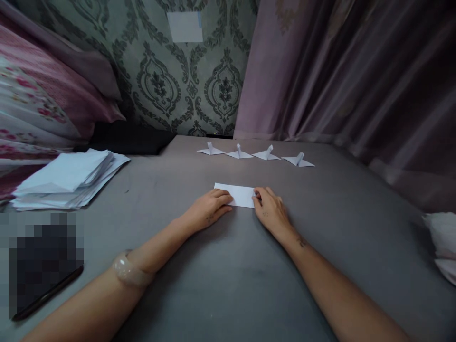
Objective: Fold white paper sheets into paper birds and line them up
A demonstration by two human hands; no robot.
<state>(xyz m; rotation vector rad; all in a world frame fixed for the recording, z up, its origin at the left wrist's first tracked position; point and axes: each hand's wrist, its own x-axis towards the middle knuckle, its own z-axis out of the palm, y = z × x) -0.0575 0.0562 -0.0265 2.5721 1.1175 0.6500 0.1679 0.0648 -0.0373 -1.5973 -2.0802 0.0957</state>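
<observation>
A folded strip of white paper (242, 195) lies on the grey surface in front of me, its long side running left to right. My left hand (212, 206) covers its left end, with the fingers over the paper and the thumb by the near edge. At the right end, my right hand (271, 209) pinches the short edge between thumb and curled fingers. Beyond the strip stands a row of several folded white paper birds (239, 152), wings spread and middle parts upright. Whatever part of the strip is beneath my left fingers is hidden.
To the left sits a loose stack of white paper (67, 178), with a black folded item (131, 137) behind it. A blurred-out dark object (46, 266) lies near left. Curtains (278, 71) hang behind the surface, and a pale cloth bundle (441, 237) is at far right.
</observation>
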